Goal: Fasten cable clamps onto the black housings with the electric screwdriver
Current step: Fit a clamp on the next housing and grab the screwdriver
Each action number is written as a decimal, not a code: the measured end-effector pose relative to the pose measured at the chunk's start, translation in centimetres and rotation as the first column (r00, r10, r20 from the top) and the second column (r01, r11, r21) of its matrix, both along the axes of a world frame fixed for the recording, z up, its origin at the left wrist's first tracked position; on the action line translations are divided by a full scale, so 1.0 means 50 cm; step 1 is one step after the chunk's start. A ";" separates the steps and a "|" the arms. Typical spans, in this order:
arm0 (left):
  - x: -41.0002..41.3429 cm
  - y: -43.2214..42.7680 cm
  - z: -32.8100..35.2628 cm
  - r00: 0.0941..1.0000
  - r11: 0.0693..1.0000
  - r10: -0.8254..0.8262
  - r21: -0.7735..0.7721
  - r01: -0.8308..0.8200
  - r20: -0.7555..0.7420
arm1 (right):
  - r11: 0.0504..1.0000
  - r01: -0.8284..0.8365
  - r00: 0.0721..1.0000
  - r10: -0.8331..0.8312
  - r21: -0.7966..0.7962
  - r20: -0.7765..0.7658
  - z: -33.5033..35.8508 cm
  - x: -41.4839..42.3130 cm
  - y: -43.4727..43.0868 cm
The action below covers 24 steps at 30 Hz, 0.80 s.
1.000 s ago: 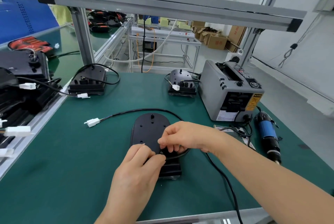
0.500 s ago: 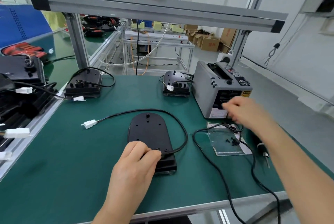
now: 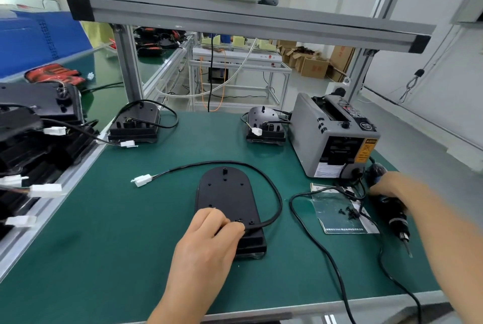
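Note:
A black oval housing lies flat on the green mat in front of me. Its black cable loops round the right side and ends in a white connector. My left hand rests on the housing's near end, thumb and fingertips pinching the cable where it meets the housing; any clamp there is hidden. To the right my right hand, blurred, grips the body of the electric screwdriver, whose bit points toward me just above the mat. Small black screws lie on a plastic bag beside it.
A grey tape dispenser stands at the back right. Two more housings sit at the back of the mat. Several stacked housings with white connectors fill the left bench. The screwdriver's cord trails to the front edge.
My right hand left the housing, swung right past the tape dispenser and came down on the screwdriver. My left hand stayed on the housing's near end.

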<state>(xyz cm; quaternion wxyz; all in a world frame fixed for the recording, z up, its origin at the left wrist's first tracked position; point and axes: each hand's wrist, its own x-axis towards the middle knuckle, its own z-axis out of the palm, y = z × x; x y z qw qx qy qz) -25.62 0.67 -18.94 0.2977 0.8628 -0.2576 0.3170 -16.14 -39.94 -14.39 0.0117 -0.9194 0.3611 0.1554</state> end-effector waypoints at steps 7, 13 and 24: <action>0.000 0.003 -0.001 1.000 1.000 -0.009 0.007 0.009 -0.005 | 0.710 0.116 0.840 -0.443 0.695 0.312 0.026 -0.097 -0.004; 0.001 0.003 -0.004 1.000 1.000 -0.013 0.007 0.013 0.003 | 0.102 -0.282 0.471 -0.851 0.954 0.230 0.080 -0.144 0.037; 0.000 0.002 0.002 1.000 1.000 -0.025 0.005 0.025 0.011 | -0.132 -0.853 0.205 -0.974 0.504 0.092 0.183 -0.095 0.323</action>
